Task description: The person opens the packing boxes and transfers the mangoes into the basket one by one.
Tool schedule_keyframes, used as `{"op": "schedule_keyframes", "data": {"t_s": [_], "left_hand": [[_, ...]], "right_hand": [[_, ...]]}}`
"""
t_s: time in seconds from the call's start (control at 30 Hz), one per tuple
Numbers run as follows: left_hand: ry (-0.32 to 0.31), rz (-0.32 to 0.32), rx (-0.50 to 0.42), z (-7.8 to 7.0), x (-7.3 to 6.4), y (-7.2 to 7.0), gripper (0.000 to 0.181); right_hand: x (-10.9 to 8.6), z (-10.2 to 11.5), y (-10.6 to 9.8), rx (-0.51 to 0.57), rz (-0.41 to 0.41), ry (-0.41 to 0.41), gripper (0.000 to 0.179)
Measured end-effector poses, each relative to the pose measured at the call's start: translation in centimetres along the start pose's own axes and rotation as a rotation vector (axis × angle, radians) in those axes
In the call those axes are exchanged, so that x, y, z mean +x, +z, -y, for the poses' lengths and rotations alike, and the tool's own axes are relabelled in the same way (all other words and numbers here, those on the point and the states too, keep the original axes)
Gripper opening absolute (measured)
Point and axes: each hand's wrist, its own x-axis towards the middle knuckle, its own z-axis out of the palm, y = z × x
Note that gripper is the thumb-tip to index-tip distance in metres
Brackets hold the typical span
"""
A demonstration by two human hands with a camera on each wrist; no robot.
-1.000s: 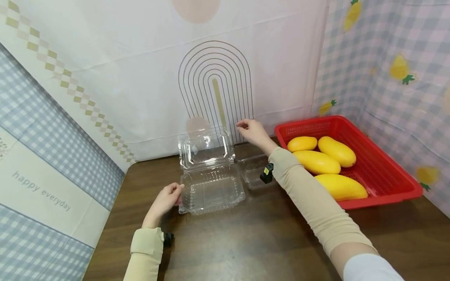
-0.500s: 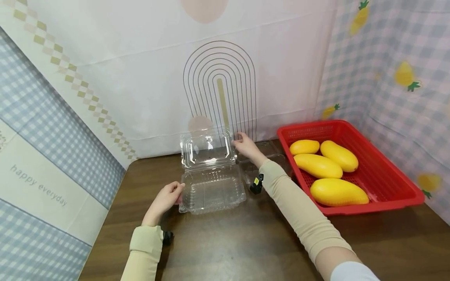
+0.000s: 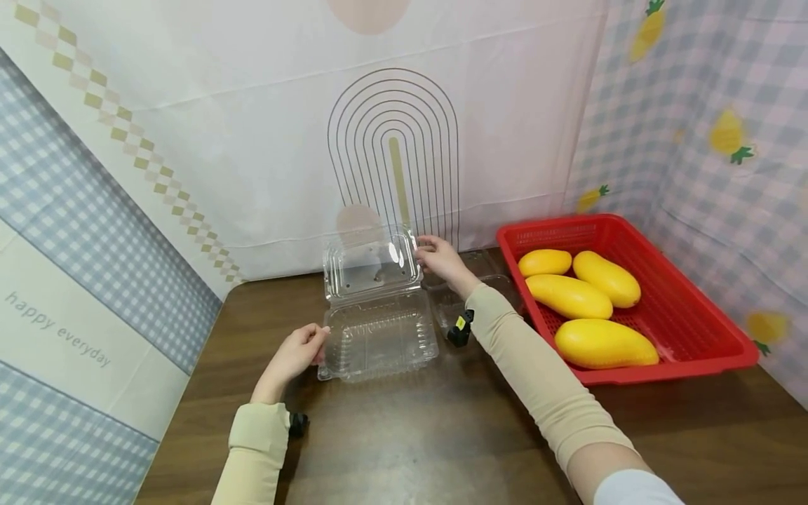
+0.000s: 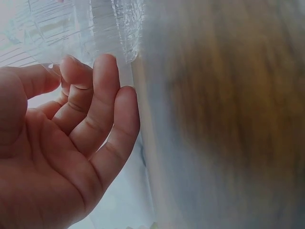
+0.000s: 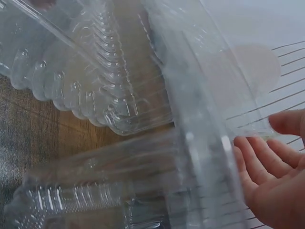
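A clear plastic clamshell container point(image 3: 381, 344) stands unfolded on the table, its lid point(image 3: 369, 266) raised at the back. At the base's left edge, my left hand point(image 3: 301, 351) pinches the rim between thumb and forefinger. The left wrist view shows that hand point(image 4: 76, 119) with its other fingers loosely bent beside the ribbed plastic wall. My right hand point(image 3: 440, 259) is at the lid's right edge. Up close in the right wrist view, thumb and fingertips of the right hand point(image 5: 271, 167) pinch the lid's corner. The base shows nothing inside it.
A second clear container point(image 3: 448, 308) stands to the right, partly behind my right forearm. Beyond it, a red basket point(image 3: 688, 308) holds several yellow mango-shaped fruits point(image 3: 571, 296). Patterned cloth point(image 3: 271, 140) hangs behind the brown table point(image 3: 391, 442).
My right hand has come left and down from above the second container to the lid's right edge. The lid's glare has shifted as it tilts slightly. My left hand stays at the base's rim.
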Motion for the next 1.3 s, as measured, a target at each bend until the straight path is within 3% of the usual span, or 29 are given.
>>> {"op": "schedule_keyframes", "data": {"t_s": [0.23,0.73,1.03,1.3], "left_hand": [[0.009,0.014,0.009,-0.1,0.0,0.1,0.039],[-0.006,0.042,-0.068,-0.5,0.3,-0.3,0.035],[-0.007,0.046,-0.076,-0.3,0.2,-0.4,0.034],[-0.037,0.058,-0.156,0.2,0.2,-0.6,0.034]], "right_hand": [[-0.5,-0.2,0.0,0.019,-0.039,-0.057,0.048],[-1.3,0.5,0.0,0.030,-0.058,-0.078,0.029],[-3.1,0.2,0.3,-0.119,-0.040,-0.152,0.016],[-5.3,-0.5,0.3,-0.337,0.026,-0.175,0.010]]}}
